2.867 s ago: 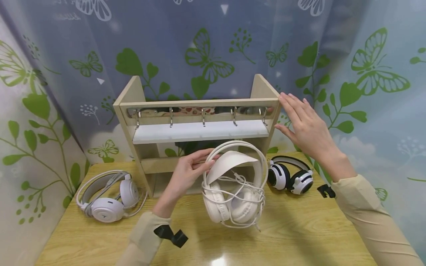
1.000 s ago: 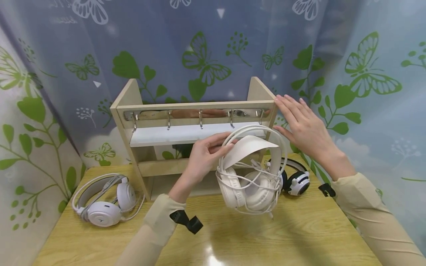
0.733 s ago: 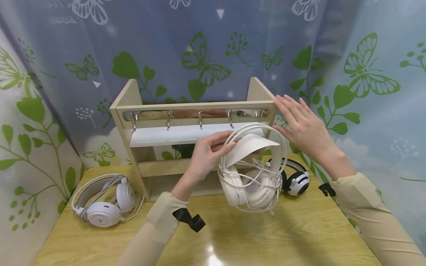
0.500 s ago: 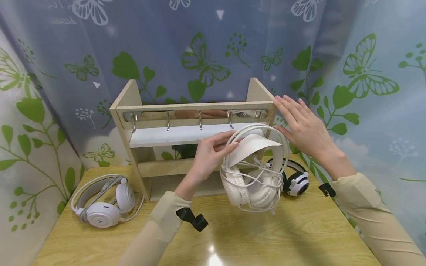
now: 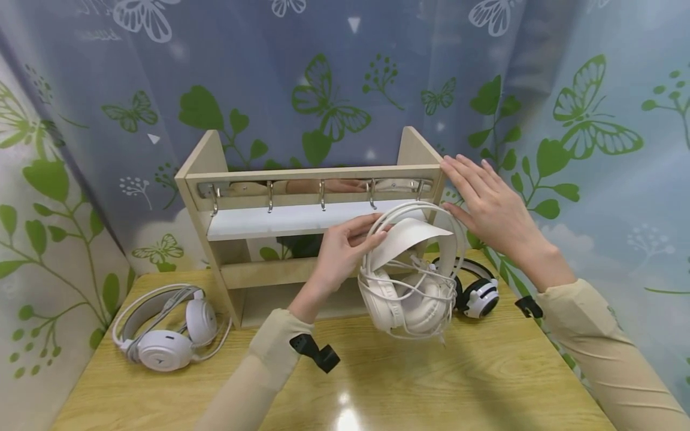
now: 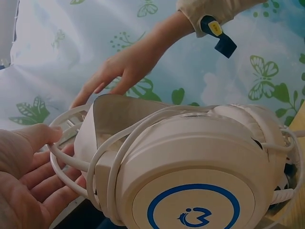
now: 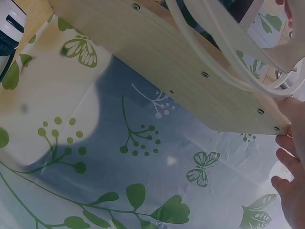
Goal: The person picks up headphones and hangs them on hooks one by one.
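White headphones [image 5: 385, 306], their cable wrapped round the ear cups, hang in front of the right half of a small wooden shelf [image 5: 269, 273]. My left hand [image 5: 341, 250] pinches the left side of their double headband between thumb and fingers; the left wrist view shows this grip and a blue-ringed ear cup [image 6: 193, 205]. With fingers straight, my right hand [image 5: 492, 206] rests against the shelf's upper right front corner. In the right wrist view its fingertips touch the edge of the side panel [image 7: 190, 90]. The headband's top overlaps the area just below the rightmost hooks.
A metal hook rail [image 5: 302, 187] with several hooks runs along the shelf's top front. White-grey headphones [image 5: 164, 349] lie on the wooden table [image 5: 291, 389] at left. Black-and-white headphones [image 5: 480, 297] lie at right, partly behind the held pair. A patterned curtain [image 5: 334, 78] closes the back.
Since the earliest frame, my left hand has carried the white headphones rightward and slightly up, closer to the right-hand hooks. Over the last half second they barely shift. My right hand stays at the shelf corner.
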Motion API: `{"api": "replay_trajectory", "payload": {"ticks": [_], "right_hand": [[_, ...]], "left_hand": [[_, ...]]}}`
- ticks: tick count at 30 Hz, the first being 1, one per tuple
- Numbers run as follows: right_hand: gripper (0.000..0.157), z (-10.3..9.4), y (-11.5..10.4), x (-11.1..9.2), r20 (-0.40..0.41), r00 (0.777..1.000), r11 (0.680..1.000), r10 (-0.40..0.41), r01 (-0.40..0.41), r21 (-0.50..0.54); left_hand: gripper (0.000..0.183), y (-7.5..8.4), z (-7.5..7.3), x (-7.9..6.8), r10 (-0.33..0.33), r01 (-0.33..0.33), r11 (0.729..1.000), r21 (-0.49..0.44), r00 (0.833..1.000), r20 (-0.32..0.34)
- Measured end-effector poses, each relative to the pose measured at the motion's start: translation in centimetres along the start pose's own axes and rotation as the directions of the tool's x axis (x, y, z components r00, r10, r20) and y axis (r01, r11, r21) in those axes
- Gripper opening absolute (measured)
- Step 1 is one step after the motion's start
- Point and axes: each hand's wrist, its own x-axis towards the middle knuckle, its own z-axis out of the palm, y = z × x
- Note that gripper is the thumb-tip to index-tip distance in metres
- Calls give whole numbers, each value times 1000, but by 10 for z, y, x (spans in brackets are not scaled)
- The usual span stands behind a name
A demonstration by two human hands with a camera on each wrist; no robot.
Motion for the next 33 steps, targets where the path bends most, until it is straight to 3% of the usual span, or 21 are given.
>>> {"api": "replay_trajectory", "payload": {"ticks": [14,33], "right_hand": [[68,2,-2,0,10,1000,1000,13,-13,7],[68,3,-3,0,-1,1000,999,25,-25,29]], "left_hand": [[43,-15,-5,7,-13,13,1000,8,1000,21],[43,-34,-5,11,82,-82,997,5,994,72]]}}
